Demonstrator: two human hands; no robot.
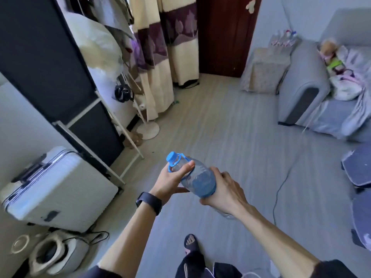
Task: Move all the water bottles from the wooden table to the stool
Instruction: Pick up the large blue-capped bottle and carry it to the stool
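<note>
Nearest to us, our foot in a dark open-toed sandal (190,244) stands on the pale plank floor (230,137). Above it, our two forearms reach forward and meet round the water bottle (197,177), which we hold in the air over the floor, tilted with its blue cap (172,156) pointing up and away to the left. Our left hand (170,180), with a black watch (149,202) on the wrist, cradles the bottle near its neck from below, the thumb curled over its shoulder. Our right hand (224,189) wraps round the lower part beside the blue label, and a bit of clear plastic shows beneath that wrist.

To the left, a white suitcase (56,187) lies beside a dark panel in a white frame (60,77), with a pair of grey shoes (52,251) in front of it. To the right, a thin cable (281,185) runs across the floor near some dark blue-grey cushions (357,167).

Further off stands the round white base of a fan (147,129), behind it a cream and purple curtain (160,57). A grey sofa (305,85) with a doll (331,59) on it fills the far right. Next to the sofa sits a cloth-covered block (267,69), and past it a dark brown door (224,33). Behind the block are several clear shapes (284,38), too blurred for us to identify.
</note>
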